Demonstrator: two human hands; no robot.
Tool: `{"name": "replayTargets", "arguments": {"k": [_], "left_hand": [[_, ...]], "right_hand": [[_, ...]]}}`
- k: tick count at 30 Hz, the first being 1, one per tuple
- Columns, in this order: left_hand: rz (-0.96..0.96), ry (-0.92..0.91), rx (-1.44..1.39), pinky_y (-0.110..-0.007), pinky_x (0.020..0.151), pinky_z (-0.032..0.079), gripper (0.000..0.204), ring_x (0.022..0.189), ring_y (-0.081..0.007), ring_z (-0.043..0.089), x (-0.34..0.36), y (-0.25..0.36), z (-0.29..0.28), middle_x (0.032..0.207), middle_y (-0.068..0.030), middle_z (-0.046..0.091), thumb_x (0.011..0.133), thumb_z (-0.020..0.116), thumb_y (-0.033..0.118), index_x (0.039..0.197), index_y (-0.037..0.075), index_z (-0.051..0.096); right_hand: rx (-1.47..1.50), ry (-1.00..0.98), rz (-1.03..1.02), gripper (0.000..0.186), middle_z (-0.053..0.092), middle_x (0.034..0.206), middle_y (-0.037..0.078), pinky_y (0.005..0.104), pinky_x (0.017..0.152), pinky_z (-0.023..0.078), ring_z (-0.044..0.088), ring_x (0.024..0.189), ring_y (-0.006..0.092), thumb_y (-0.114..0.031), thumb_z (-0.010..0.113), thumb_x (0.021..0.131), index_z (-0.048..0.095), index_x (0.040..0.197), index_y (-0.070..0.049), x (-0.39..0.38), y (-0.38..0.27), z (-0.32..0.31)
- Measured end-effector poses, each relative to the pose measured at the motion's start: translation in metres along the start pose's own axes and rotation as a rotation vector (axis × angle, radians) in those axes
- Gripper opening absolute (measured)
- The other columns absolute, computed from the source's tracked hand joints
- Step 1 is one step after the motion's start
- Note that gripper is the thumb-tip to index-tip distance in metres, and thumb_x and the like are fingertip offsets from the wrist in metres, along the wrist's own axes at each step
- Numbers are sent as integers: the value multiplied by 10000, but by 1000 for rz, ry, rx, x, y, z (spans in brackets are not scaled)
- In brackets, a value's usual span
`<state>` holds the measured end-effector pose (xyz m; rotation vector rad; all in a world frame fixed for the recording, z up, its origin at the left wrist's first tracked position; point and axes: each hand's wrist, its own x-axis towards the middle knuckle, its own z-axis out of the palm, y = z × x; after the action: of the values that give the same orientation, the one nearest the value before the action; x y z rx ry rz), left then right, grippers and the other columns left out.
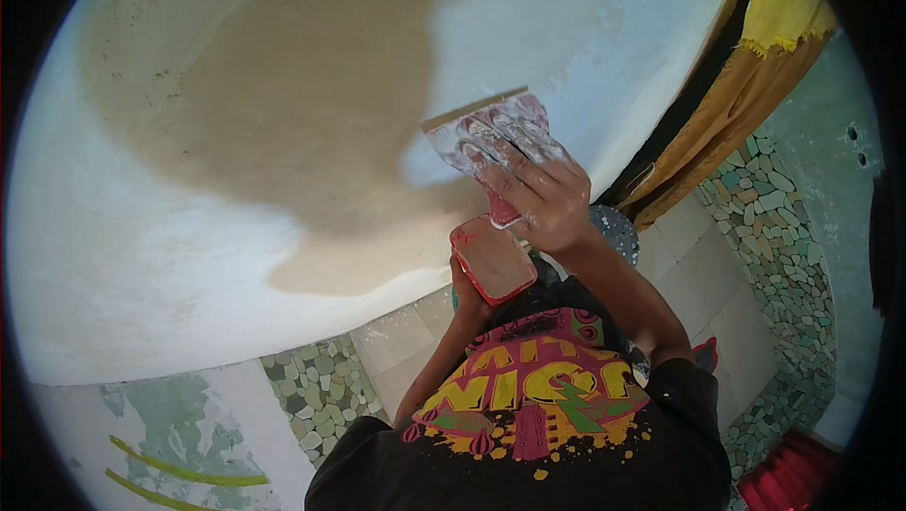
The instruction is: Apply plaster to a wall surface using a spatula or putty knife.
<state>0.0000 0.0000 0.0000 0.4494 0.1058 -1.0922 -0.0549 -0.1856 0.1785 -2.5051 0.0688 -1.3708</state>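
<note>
My right hand (555, 198) is closed around a wide scraper (446, 140), its fingers spread over the putty-smeared blade. The scraper has a red handle, and its long straight edge lies at or very near the pale wall (528, 20); I cannot tell whether they touch. Lower down, my left hand (469, 294) grips a red rectangular tub (515, 296) from the side. Smooth beige-grey putty (493, 261) fills the tub, just below the scraper's handle. White residue coats my right fingers. A large shadow covers part of the wall.
Brown cloth (727, 124) with a yellow upper part hangs at the right. A speckled round container (618, 233) stands behind my right forearm. Pebble-stone strips (769, 218) border pale floor tiles (713, 270). Red fabric (788, 478) lies lower right; yellow-green strips (189, 473) show lower left.
</note>
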Motion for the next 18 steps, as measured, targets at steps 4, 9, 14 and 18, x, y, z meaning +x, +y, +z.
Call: {"name": "replayTargets", "arguments": {"k": [4, 9, 14, 18], "left_hand": [[5, 23, -9, -524, 1047, 483, 666, 1241, -312, 590, -13, -19, 5, 1372, -102, 598, 1010, 347, 593, 1465, 120, 464], [90, 168, -45, -510, 1014, 508, 671, 1212, -314, 607, -17, -17, -4, 1346, -105, 612, 1005, 370, 596, 1457, 110, 469], [25, 111, -45, -513, 1015, 509, 656, 1217, -313, 606, -29, -28, 0, 1352, -108, 609, 1011, 360, 577, 1452, 104, 474], [54, 108, -22, -514, 1015, 509, 645, 1212, -315, 609, -24, -24, -9, 1347, -113, 611, 1013, 362, 570, 1444, 106, 481]], "right_hand": [[-152, 100, -158, 387, 722, 1197, 114, 426, 947, 532, 691, 1074, 263, -194, 678, 771, 760, 1148, -168, -5, 17, 11], [-158, 80, -170, 492, 730, 1177, 122, 381, 732, 536, 650, 724, 236, -174, 734, 675, 753, 1165, -148, -33, 36, 40], [-46, -73, 10, 547, 720, 1199, 121, 419, 819, 553, 708, 859, 260, -166, 784, 643, 735, 1187, -122, -54, 27, 2], [0, 107, -10, 550, 713, 1208, 143, 416, 802, 553, 705, 874, 274, -120, 748, 643, 728, 1193, -108, -10, 16, -16]]}}
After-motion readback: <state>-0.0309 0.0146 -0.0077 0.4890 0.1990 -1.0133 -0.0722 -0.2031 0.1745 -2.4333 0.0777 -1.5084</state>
